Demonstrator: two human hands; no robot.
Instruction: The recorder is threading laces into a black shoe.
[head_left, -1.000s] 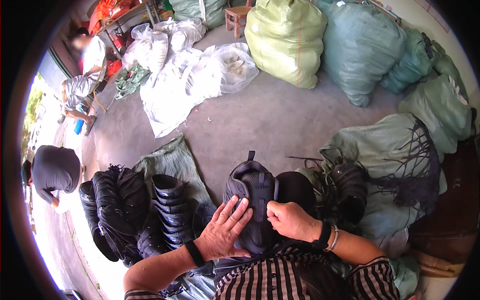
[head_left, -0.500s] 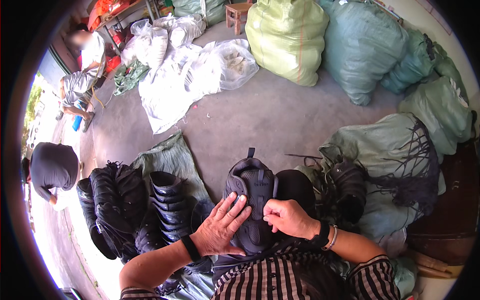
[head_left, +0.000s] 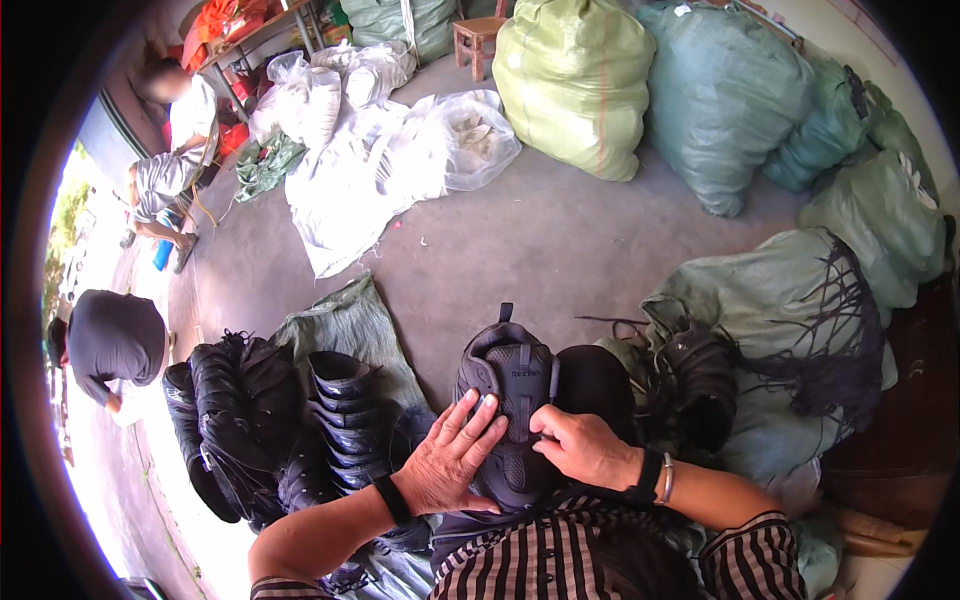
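A black shoe upper (head_left: 512,375) with a mesh tongue and a heel pull loop rests upright in front of my striped shirt, its opening facing away from me. My left hand (head_left: 448,455) lies flat along its left side, fingers stretched out and thumb spread below. At the shoe's right edge, beside the tongue, my right hand (head_left: 585,450) is closed in a pinch. What its fingertips hold is too small and hidden to make out. Both wrists wear dark bands, and the right one also has a metal bracelet.
Stacked black shoe uppers (head_left: 345,405) lie to my left, and more dark uppers (head_left: 700,385) to my right. Dark laces (head_left: 845,350) spread over a green woven sack. Stuffed sacks (head_left: 570,90) stand at the back near white sheeting (head_left: 350,190). Two people are at the left.
The whole view has shifted slightly. My right hand has turned a little at the shoe's edge, its pinch now nearer the tongue. My left hand stays flat on the shoe.
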